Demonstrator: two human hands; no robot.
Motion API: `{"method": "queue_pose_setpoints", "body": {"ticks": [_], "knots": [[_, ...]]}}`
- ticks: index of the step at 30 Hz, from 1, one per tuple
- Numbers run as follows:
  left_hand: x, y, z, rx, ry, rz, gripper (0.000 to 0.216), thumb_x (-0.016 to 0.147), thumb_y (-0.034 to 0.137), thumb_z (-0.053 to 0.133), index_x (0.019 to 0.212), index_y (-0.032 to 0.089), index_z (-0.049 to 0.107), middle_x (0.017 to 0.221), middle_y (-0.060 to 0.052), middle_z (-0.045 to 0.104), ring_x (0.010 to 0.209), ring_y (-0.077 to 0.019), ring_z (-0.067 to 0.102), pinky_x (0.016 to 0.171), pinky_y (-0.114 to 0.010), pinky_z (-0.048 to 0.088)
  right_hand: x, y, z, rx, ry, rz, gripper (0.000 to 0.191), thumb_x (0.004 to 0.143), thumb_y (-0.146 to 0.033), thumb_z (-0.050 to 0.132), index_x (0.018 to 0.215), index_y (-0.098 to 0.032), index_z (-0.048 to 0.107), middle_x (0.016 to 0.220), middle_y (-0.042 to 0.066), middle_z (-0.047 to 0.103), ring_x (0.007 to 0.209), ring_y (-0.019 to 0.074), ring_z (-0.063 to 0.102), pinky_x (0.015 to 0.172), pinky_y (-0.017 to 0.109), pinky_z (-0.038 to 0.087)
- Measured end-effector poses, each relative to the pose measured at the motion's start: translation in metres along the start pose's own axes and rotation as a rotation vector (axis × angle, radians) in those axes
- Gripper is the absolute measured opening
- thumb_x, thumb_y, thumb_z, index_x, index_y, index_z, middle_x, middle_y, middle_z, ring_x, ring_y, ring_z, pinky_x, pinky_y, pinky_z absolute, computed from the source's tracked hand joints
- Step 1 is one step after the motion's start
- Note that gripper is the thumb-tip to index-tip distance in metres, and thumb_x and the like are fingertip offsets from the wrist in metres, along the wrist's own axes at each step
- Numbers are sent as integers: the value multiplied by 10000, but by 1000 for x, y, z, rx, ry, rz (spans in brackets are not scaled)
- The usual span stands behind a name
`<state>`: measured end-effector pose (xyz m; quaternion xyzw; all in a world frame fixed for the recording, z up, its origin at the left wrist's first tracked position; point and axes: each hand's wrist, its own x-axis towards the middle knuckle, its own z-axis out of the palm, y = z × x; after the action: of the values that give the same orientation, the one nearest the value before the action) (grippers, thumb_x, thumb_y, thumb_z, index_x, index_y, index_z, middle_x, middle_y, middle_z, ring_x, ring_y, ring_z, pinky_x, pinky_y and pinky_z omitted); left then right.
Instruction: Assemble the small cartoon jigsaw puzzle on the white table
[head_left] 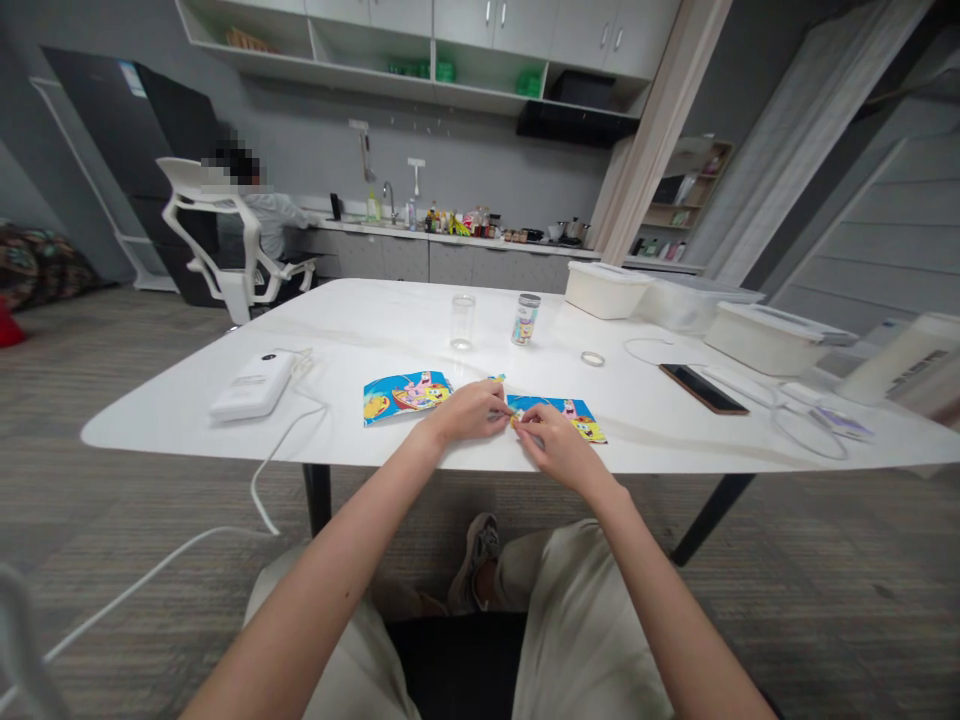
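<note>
My left hand (480,410) and my right hand (551,435) meet near the table's front edge, fingertips pinched together. Between them is a small yellow-and-white piece (515,418), mostly covered by the fingers. Left of my left hand lies a blue cartoon picture panel (405,396), its lower left edge slightly raised. A second cartoon panel (589,420) is partly hidden under and behind my right hand. Just beyond my fingers a small blue-and-yellow bit (497,378) shows. Farther back stand an open-looking clear jar (463,322) and a lidded jar with a cartoon label (525,320).
A ring-shaped lid (592,358) lies right of the jars on the white table (337,330). A white power bank (255,385) with cables sits left; a phone (701,389) lies right. White storage boxes (607,290) line the back right. A person (266,220) sits at the far counter.
</note>
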<state>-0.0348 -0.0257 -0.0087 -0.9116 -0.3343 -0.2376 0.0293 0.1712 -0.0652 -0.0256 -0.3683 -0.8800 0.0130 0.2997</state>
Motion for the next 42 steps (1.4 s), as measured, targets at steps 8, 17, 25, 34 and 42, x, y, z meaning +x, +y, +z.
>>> {"method": "queue_pose_setpoints", "body": {"ticks": [8, 17, 25, 34, 42], "knots": [[0, -1, 1, -18, -14, 1, 217, 855, 185, 577, 933, 200, 778, 853, -63, 654, 837, -167, 613, 768, -268, 483, 0, 0, -1, -1, 4, -17, 246, 933, -188, 455, 971, -174, 698, 1003, 127, 637, 957, 242, 587, 900, 423, 489], [0, -2, 2, -26, 39, -9, 148, 843, 183, 589, 924, 175, 713, 895, -64, 663, 887, -180, 621, 825, -293, 502, 2, -1, -10, 131, 248, 169, 236, 910, -171, 414, 1032, -182, 616, 989, 113, 641, 956, 237, 589, 891, 391, 479], [3, -9, 6, 28, -23, -14, 299, 847, 170, 534, 1096, 188, 699, 1185, -71, 695, 1080, -195, 646, 974, -332, 491, -19, 62, -21, -111, 194, 520, 410, 912, -260, 419, 1277, -146, 568, 1342, 160, 585, 1267, 284, 526, 1087, 465, 401], [3, -7, 7, 19, -25, -51, 316, 848, 175, 535, 1128, 155, 680, 1192, -89, 696, 1095, -213, 653, 993, -336, 490, -33, 69, -13, -249, -153, 293, 430, 974, -216, 335, 1336, -173, 565, 1492, 166, 451, 1429, 279, 365, 1132, 567, 320], [3, -6, 4, 74, -101, 66, 357, 931, 169, 444, 1231, 170, 637, 1331, -102, 625, 1195, -198, 609, 1055, -351, 450, -33, 63, -18, -302, -188, 293, 431, 977, -211, 336, 1339, -177, 568, 1519, 163, 415, 1428, 298, 361, 1119, 572, 329]]}}
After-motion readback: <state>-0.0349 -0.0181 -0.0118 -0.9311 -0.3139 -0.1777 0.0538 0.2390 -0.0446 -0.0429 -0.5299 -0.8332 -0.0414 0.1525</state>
